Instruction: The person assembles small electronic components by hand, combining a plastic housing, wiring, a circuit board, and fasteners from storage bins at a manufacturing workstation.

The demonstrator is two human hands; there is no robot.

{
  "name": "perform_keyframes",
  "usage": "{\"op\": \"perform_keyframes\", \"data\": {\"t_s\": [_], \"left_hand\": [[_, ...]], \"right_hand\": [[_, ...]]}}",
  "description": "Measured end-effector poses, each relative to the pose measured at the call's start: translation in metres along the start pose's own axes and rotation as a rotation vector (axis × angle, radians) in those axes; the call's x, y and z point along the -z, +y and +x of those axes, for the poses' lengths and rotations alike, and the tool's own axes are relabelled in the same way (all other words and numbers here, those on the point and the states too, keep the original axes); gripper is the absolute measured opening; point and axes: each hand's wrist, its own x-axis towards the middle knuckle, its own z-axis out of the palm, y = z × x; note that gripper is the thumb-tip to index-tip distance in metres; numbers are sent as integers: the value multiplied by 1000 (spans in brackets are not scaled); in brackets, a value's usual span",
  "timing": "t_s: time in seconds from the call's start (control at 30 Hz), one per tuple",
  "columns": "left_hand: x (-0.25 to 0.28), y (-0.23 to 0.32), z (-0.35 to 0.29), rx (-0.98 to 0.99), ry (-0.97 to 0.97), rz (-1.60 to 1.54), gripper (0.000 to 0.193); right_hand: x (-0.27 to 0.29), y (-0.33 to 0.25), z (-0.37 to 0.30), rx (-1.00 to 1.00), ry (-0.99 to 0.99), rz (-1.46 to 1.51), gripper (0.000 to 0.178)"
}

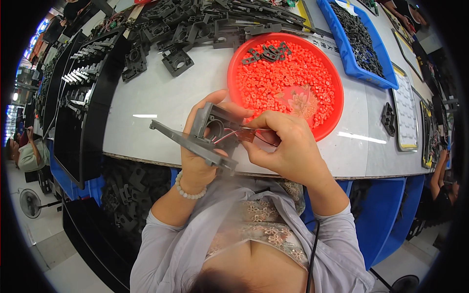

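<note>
Left hand (194, 166) is wrapped round the grey plastic housing (200, 123); right hand (289, 144), just beside it, pinches a small brown piece (248, 134) between thumb and fingertips, with thin red and white wires (224, 137) between that pinch and the housing's round opening. Main risk: a tug from the right or a twist from the left probably strains the wires or their joints. Secondary: if the left grip slackens, the housing could tip onto the worktop (156, 100) edge or into the red basin (338, 95) beyond the right hand.
</note>
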Motion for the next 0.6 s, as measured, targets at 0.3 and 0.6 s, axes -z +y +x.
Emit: {"op": "perform_keyframes", "data": {"t_s": [0.3,0.6], "left_hand": [[0,0,-3,-7,10,12,89],[-5,5,-4,71,82,164,100]], "right_hand": [[-8,2,-3,125,109,-47,24],[-10,2,-4,184,167,-107,23]]}}
